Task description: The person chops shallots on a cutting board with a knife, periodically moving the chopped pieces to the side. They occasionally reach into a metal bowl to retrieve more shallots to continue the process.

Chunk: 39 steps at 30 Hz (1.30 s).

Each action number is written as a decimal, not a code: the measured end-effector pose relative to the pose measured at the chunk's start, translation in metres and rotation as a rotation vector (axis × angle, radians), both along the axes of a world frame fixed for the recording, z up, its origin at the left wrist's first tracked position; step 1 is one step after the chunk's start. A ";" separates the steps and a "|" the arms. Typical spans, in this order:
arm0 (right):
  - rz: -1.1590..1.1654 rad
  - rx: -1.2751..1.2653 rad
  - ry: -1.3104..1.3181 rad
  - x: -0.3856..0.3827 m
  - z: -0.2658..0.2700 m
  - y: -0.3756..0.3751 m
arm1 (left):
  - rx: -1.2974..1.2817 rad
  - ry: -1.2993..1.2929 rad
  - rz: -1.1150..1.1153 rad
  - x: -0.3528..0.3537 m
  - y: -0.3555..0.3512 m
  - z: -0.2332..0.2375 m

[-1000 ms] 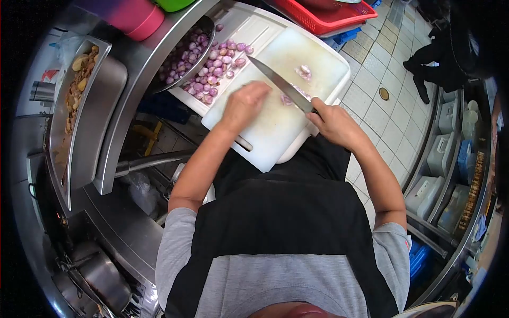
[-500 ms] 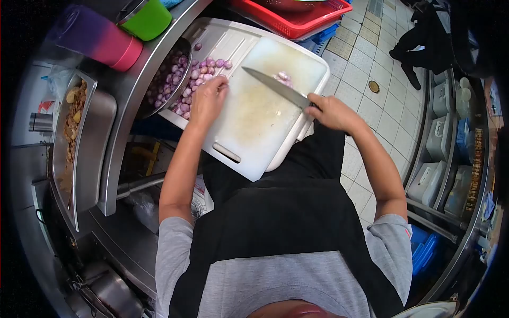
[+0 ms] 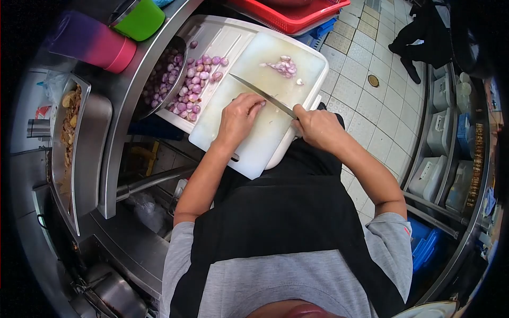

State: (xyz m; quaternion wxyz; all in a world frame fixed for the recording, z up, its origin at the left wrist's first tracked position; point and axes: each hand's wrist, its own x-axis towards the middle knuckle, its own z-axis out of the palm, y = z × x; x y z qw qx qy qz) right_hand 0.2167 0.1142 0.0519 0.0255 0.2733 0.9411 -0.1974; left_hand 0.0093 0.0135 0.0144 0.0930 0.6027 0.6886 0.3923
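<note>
My right hand (image 3: 317, 126) is wrapped around the handle of a kitchen knife (image 3: 263, 96), whose blade slants across the white cutting board (image 3: 241, 161). Close beside the blade, my left hand (image 3: 238, 117) presses its fingers down on the board, pinching a shallot that they mostly hide. Beyond the knife lies a small heap of cut shallot pieces (image 3: 286, 67), with a pale bit apart from it. Whole purple shallots (image 3: 196, 85) are spread left of the board on a cream-coloured ribbed surface (image 3: 220, 34). More of them fill a metal bowl (image 3: 177, 85).
A steel counter edge (image 3: 139, 69) runs along my left, carrying a purple-pink tumbler (image 3: 114, 50) and a green container (image 3: 143, 21). Below is a metal tray (image 3: 101, 138) with food. Red baskets (image 3: 297, 21) stand ahead. Another person (image 3: 424, 37) is at the far right, beyond the tiled floor.
My left hand has moved from the whole shallots onto the board, beside the blade. The knife has shifted left and nearer to me, off the cut pieces, which now show more fully.
</note>
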 end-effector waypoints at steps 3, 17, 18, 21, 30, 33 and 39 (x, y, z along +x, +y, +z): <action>0.034 0.029 0.045 -0.006 -0.004 0.000 | 0.005 0.031 0.000 0.001 0.000 -0.004; 0.097 -0.018 -0.032 -0.019 0.006 0.001 | 0.032 0.058 0.021 0.000 0.003 -0.008; 0.093 -0.019 -0.033 -0.019 0.016 0.001 | 0.022 0.044 0.027 0.001 0.003 -0.008; 0.116 0.003 -0.179 -0.021 0.033 -0.002 | 0.014 0.059 0.031 0.000 0.003 -0.009; 0.111 0.006 -0.077 -0.023 0.023 -0.001 | 0.038 0.017 0.054 0.002 0.002 -0.008; 0.129 0.001 -0.137 -0.022 0.028 -0.006 | 0.037 0.015 0.053 0.002 0.001 -0.010; 0.087 0.021 0.006 -0.025 0.006 -0.004 | 0.037 0.042 0.049 0.000 0.001 -0.011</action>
